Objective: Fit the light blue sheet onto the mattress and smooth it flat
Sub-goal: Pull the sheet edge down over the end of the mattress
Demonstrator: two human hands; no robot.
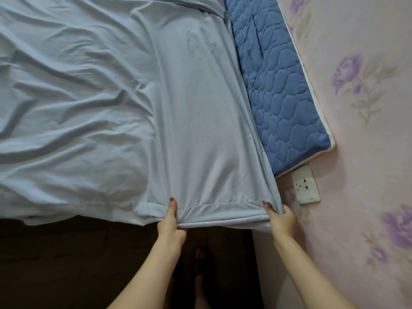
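The light blue sheet [107, 103] lies over most of the mattress, wrinkled on the left and stretched taut in a band toward me. My left hand [170, 221] pinches its hemmed near edge, thumb on top. My right hand [282, 216] grips the sheet's near right corner, bunched in the fingers. A strip of the dark blue quilted mattress [281, 90] stays bare along the right side, next to the wall.
A pink wall with purple flowers [361, 108] runs close along the bed's right side, with a white socket [305, 184] near my right hand. The dark floor [66, 264] and my feet are below the bed's near edge.
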